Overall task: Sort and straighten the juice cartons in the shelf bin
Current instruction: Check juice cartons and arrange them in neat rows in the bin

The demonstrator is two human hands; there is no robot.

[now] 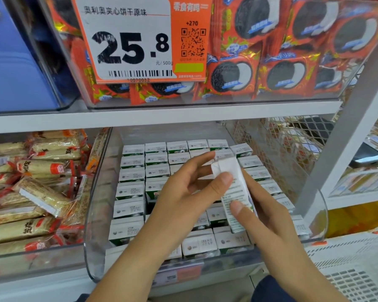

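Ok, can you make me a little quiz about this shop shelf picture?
1. True or false: both hands hold the white lifted juice carton.
2. What sits in the clear plastic bin under the hands? A) bananas B) rows of small white and green cartons C) bottles
3. What number is printed big on the orange and white price tag?

Key:
1. True: the left hand and the right hand both have fingers on it.
2. B
3. 25.8
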